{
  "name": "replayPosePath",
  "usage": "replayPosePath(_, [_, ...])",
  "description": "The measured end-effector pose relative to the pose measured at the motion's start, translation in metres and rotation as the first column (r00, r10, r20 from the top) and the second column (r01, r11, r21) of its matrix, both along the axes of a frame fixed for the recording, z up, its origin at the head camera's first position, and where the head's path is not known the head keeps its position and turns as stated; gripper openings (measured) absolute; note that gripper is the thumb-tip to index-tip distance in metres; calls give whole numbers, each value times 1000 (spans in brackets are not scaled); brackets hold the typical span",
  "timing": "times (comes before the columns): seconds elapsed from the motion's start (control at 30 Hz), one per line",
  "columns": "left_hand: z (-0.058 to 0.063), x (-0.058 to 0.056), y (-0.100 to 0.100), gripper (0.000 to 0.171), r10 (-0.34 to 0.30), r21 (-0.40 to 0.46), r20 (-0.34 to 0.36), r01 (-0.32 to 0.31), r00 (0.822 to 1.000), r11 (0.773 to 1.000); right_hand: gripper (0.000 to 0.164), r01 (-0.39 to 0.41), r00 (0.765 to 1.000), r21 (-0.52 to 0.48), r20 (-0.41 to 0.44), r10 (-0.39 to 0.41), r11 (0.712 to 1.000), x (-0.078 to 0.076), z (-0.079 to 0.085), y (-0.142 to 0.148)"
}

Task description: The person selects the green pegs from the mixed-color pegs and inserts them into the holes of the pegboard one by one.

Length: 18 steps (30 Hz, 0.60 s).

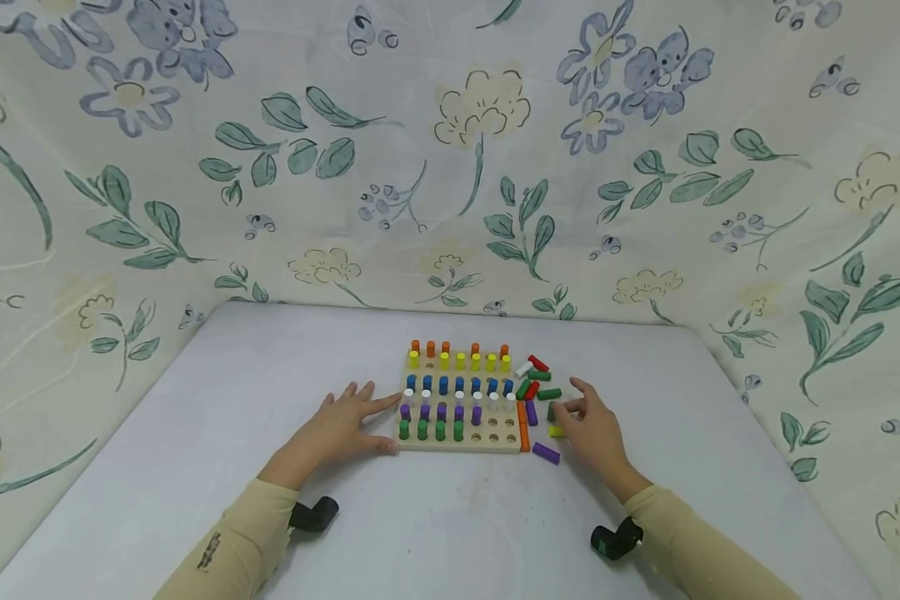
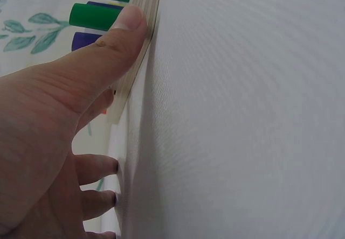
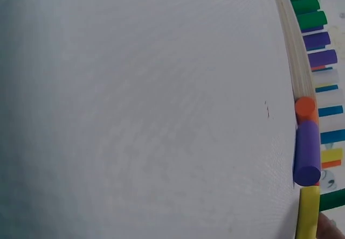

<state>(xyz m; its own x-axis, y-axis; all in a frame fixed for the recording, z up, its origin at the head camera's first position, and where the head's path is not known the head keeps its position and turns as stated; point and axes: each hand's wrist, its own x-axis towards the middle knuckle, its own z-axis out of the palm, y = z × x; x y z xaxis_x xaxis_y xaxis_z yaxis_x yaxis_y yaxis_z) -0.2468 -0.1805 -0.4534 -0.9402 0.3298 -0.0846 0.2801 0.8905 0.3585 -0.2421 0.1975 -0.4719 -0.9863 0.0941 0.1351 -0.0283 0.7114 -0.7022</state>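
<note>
A wooden pegboard (image 1: 457, 447) lies on the table with rows of orange, yellow, blue, white, purple and green pegs upright in it. Some holes show bare, among them those at the right end of the green row. My left hand (image 1: 345, 427) spreads its fingers at the board's left side; in the left wrist view its thumb (image 2: 116, 40) rests on the board's edge. Right of the board, my right hand (image 1: 591, 427) pinches a green peg (image 3: 332, 199) between thumb and finger. Just below that peg lies a yellow peg (image 1: 557, 432).
Loose pegs lie right of the board: orange pegs (image 1: 523, 427) along its edge, a purple peg (image 1: 546, 452) toward the front, and several green, red and white ones behind. A floral cloth (image 1: 420, 167) hangs behind the white table (image 1: 307, 350).
</note>
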Motion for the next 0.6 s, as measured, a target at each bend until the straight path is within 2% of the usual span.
replayPosePath(0.6, [1, 0, 0, 88, 5, 3, 8, -5, 1000, 1000, 45, -15, 998, 11, -61, 16, 1000, 1, 1, 1])
